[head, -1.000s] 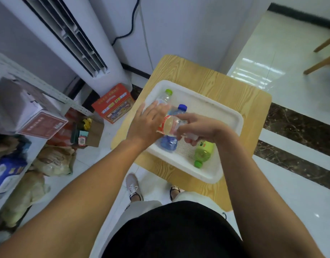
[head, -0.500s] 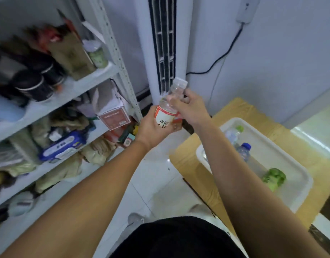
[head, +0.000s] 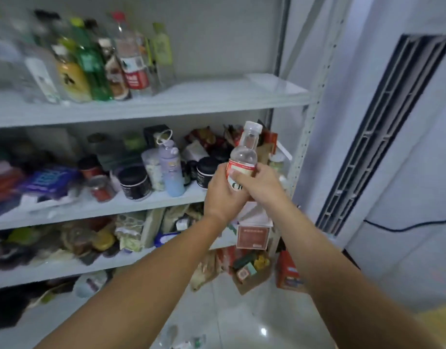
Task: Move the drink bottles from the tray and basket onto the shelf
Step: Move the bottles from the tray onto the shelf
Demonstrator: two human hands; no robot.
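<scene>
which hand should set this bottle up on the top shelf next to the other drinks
Probably the left hand: it wraps the clear bottle low and sits nearer the bottles on the top shelf; the right hand is farther right.

Clear drink bottle [head: 243,157]: transparent plastic, clear or whitish cap on, red-edged white label around the body with dark lettering partly hidden. Upright, tilted slightly right at the top. Lower body enclosed by both hands, neck and cap exposed; held in the air in front of the middle level of the shelf [head: 166,102].

Shelf: white metal unit, several levels. Top level carries a row of upright drink bottles [head: 96,64] at its left half, blurred; right half bare. Lower levels crowded with jars and packets.
</scene>
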